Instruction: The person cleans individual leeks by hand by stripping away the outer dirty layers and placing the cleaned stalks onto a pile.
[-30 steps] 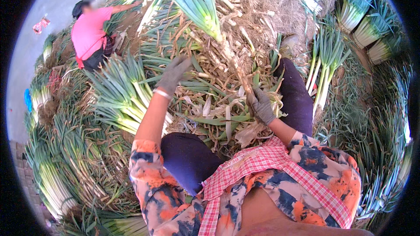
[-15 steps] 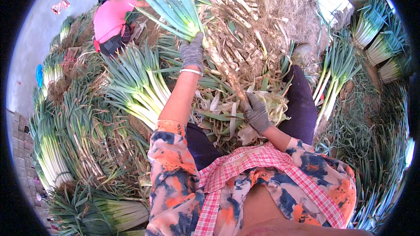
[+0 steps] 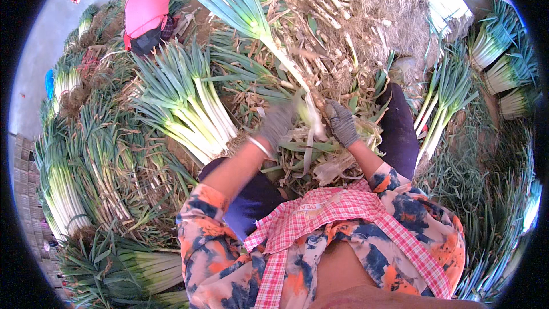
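A long leek (image 3: pixel 286 64) slants across the middle, its green leaves spread up and away from me and its pale stalk running down toward my right hand (image 3: pixel 342 124). That grey-gloved hand is closed round the lower end of the stalk, near the root. My left hand (image 3: pixel 277 123), also gloved, is beside the lower stalk, smeared by motion, so its fingers cannot be made out. Between the two hands a whitish strip of peeled leaf skin (image 3: pixel 311 119) hangs, partly blurred. Stripped husks (image 3: pixel 331 170) lie in a heap under my hands.
A pile of unpeeled leeks with dry roots (image 3: pixel 377 28) rises ahead. Clean leeks (image 3: pixel 200 114) lie left of me, others (image 3: pixel 439 103) right of my knee. Tied bundles (image 3: pixel 64 200) stand at the far left. A person in a pink top (image 3: pixel 147 8) crouches at the back left.
My left hand has let go of the leek's green neck and come down and toward me, beside the lower stalk. A pale strip now hangs loose there. My right hand has risen slightly.
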A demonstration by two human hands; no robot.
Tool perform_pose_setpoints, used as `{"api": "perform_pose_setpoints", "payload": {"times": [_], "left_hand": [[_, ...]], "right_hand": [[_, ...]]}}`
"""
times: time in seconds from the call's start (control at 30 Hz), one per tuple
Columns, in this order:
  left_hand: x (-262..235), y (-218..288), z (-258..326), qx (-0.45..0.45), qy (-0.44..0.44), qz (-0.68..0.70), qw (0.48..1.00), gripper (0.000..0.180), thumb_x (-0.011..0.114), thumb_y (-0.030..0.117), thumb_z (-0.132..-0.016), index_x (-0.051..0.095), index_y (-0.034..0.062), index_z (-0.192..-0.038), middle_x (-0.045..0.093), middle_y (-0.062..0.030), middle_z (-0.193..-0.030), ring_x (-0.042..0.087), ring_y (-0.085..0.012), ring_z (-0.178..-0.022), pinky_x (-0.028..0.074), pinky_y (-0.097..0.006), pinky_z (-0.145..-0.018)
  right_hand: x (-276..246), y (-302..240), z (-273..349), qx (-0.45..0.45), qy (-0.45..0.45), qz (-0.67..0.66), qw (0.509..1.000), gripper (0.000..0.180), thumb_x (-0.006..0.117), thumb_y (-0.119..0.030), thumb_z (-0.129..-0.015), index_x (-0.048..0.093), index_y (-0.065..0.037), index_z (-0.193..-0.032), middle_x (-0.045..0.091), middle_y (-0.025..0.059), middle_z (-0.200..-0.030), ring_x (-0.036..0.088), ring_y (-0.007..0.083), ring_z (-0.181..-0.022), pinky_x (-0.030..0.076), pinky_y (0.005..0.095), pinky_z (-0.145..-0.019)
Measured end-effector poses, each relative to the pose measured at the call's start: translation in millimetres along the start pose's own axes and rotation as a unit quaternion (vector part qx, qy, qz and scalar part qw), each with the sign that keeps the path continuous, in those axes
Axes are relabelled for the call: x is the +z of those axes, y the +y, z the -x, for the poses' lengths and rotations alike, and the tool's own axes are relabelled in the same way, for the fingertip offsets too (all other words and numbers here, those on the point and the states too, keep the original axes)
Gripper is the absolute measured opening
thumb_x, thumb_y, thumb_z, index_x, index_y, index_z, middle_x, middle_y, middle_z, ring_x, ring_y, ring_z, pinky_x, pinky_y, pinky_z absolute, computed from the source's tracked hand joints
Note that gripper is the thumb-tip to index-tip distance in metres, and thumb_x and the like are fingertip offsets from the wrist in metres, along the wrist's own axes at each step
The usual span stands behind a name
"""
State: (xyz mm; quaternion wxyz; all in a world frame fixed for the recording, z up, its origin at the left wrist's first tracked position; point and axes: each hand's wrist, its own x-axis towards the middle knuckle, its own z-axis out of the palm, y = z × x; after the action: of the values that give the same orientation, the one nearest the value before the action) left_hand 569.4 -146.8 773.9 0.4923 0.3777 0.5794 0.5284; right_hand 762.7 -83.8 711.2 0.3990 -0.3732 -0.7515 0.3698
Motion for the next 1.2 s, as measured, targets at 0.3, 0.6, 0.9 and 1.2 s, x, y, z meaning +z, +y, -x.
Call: {"api": "perform_pose_setpoints", "payload": {"times": [0.3,0.6,0.9,1.2], "left_hand": [[-88.2,65.4,-60.4,0.090,0.058,0.274,0.956,0.023,0.066,0.018,-0.075,0.054,0.0065,-0.091,0.056,-0.0011,-0.074,0.048,-0.0063,-0.053,0.028,-0.016,-0.033],[-72.3,59.9,-54.0,0.095,0.042,0.275,0.956,0.019,0.065,0.011,-0.075,0.055,0.0072,-0.090,0.057,-0.0002,-0.076,0.050,-0.0060,-0.055,0.029,-0.015,-0.034],[-55.2,60.2,-46.5,0.089,0.120,0.213,0.966,0.021,0.069,0.013,-0.071,0.058,0.0066,-0.088,0.058,-0.0004,-0.073,0.052,-0.0076,-0.053,0.036,-0.016,-0.037],[-147.0,52.3,-57.5,0.153,0.192,0.233,0.941,0.021,0.067,0.012,-0.073,0.057,0.0045,-0.090,0.056,-0.0020,-0.075,0.051,-0.0086,-0.056,0.034,-0.017,-0.039]], "right_hand": [[1.7,-37.3,4.6,0.081,-0.150,-0.029,0.985,0.034,0.057,-0.032,-0.078,0.056,-0.004,-0.097,0.058,0.0119,-0.078,0.054,0.0192,-0.068,0.044,0.0305,-0.065],[71.2,-121.3,-127.3,0.099,-0.153,-0.332,0.925,0.055,0.075,-0.022,-0.063,0.051,0.005,-0.105,0.057,0.0110,-0.096,0.053,0.0177,-0.084,0.043,0.0271,-0.077],[66.9,-120.1,-108.5,0.110,-0.147,-0.439,0.879,0.042,0.070,-0.013,-0.067,0.050,0.003,-0.101,0.058,0.0101,-0.088,0.058,0.0180,-0.074,0.048,0.0282,-0.064],[19.1,86.9,51.4,-0.326,-0.248,0.411,0.815,0.061,0.063,-0.029,-0.071,0.040,-0.002,-0.121,0.053,0.0196,-0.105,0.054,0.0272,-0.096,0.044,0.0310,-0.079]]}}
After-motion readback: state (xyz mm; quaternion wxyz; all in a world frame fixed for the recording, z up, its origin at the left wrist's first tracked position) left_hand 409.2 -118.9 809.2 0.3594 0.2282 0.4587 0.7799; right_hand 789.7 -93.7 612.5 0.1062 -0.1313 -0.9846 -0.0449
